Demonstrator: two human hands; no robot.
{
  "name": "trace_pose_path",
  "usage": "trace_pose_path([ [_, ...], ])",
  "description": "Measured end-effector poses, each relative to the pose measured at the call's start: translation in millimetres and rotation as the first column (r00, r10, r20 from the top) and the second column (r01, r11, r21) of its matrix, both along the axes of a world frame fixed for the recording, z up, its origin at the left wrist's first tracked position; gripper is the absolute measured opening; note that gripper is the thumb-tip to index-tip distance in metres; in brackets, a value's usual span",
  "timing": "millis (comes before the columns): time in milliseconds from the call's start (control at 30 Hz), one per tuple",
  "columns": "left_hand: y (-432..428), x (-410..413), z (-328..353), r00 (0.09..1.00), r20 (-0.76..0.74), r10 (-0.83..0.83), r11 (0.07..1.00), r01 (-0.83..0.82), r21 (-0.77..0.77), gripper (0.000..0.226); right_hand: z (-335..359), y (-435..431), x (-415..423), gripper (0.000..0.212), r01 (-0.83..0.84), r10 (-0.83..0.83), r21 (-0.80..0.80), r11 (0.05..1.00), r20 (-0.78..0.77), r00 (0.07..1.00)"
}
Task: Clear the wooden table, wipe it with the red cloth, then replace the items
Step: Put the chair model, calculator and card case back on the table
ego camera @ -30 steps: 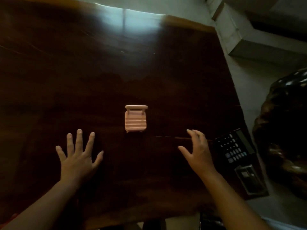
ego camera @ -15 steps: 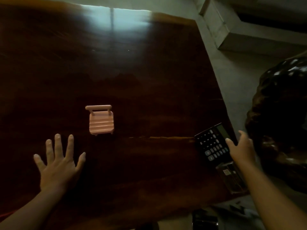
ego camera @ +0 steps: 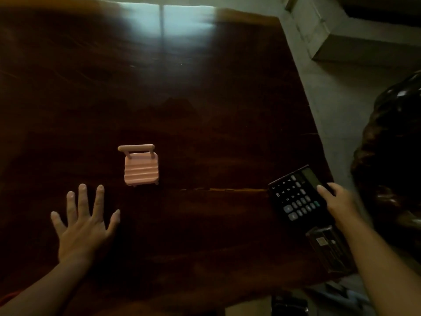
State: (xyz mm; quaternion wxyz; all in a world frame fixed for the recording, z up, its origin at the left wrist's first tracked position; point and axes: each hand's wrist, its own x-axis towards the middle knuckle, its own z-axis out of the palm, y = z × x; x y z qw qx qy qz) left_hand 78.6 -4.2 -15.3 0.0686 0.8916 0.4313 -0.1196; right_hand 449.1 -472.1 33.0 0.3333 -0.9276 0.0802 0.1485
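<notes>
Right hand [ego camera: 339,201] closing on calculator [ego camera: 296,197], table's [ego camera: 205,99] right edge | rigid, light; grip sides | left hand [ego camera: 84,226] splayed, empty

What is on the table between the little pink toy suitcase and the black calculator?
Nothing. In the head view, only bare dark wooden table lies between the little pink toy suitcase and the black calculator, with a thin light crack in the wood.
</notes>
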Motion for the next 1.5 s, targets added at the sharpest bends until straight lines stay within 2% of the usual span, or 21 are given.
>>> trace_pose_path([
  [167,-0.8,1.6,0.9,1.000,-0.015,0.012,1.000,-0.012,0.000,0.077,20.1,42.1,4.9,0.036,-0.168,0.168,0.092,0.982,0.006,0.986],
  [267,-1.7,3.0,3.1,1.000,-0.024,0.016,1.000,-0.016,-0.004,0.077,36.5,80.5,-0.1,0.016,-0.289,0.293,0.163,0.943,-0.003,0.956],
  [367,-1.8,2.3,5.6,0.999,-0.030,0.011,1.000,-0.011,-0.005,0.077,47.6,123.2,-9.0,0.011,-0.386,0.397,0.197,0.901,-0.018,0.917],
  [533,-1.6,4.5,9.2,0.998,-0.062,0.008,1.000,-0.009,-0.020,0.078,50.6,187.4,-21.7,0.007,-0.557,0.573,0.200,0.806,-0.031,0.819],
  [700,-1.4,5.0,10.1,0.998,-0.066,0.012,1.000,-0.014,-0.026,0.079,42.2,235.2,-16.9,0.007,-0.720,0.740,0.181,0.670,-0.099,0.665],
  [800,-2.1,4.6,11.1,0.998,-0.064,0.004,1.000,-0.006,-0.031,0.078,35.6,251.3,-7.0,0.007,-0.786,0.794,0.119,0.607,-0.147,0.590],
  [1000,-0.9,4.7,9.7,0.997,-0.072,0.015,0.999,-0.017,-0.031,0.079,20.1,265.3,-2.4,0.007,-0.829,0.828,0.109,0.549,-0.204,0.522],
  [1267,-2.8,5.2,10.4,0.998,-0.068,0.012,1.000,-0.014,-0.027,0.079,10.4,267.7,-8.8,0.006,-0.806,0.807,0.065,0.588,-0.118,0.579],
  [1400,-4.3,5.1,9.2,0.998,-0.052,0.017,1.000,-0.018,-0.021,0.078,4.7,258.6,-26.5,0.026,-0.688,0.687,0.015,0.726,0.035,0.726],
  [1500,-3.6,5.8,6.5,0.999,-0.042,0.019,1.000,-0.020,-0.013,0.078,7.7,243.7,-44.5,0.039,-0.604,0.594,0.030,0.796,0.154,0.790],
])
